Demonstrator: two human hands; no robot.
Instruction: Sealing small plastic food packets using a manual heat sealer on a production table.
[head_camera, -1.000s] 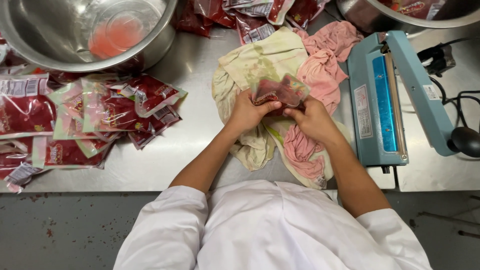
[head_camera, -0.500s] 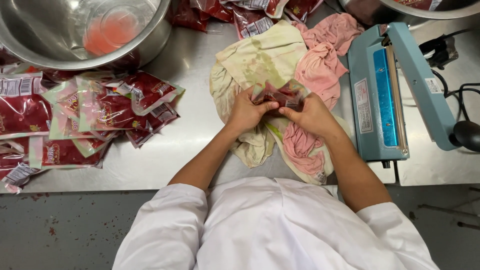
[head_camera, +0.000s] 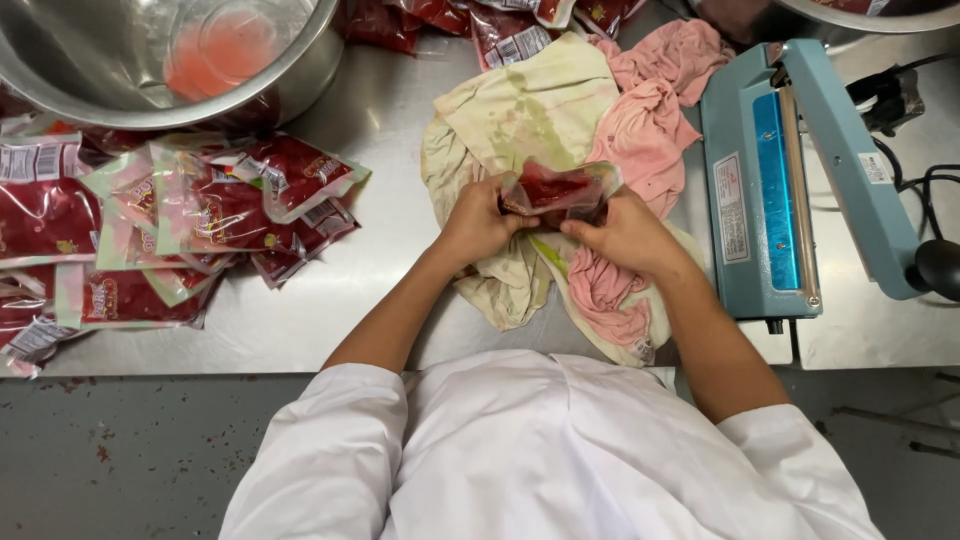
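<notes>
Over the stained cloths | red pouch | gripped between both hands

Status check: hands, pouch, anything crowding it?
Left hand and right hand both grip clear red-filled pouch. Held over stained cloths. Blue heat sealer right, apart.

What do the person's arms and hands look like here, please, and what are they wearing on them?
Both arms come out of short white sleeves of a plain white top, which end above the elbows. The forearms are bare. The left hand and right hand are bare too: no gloves, and no watch, ring or wristband shows.
</notes>
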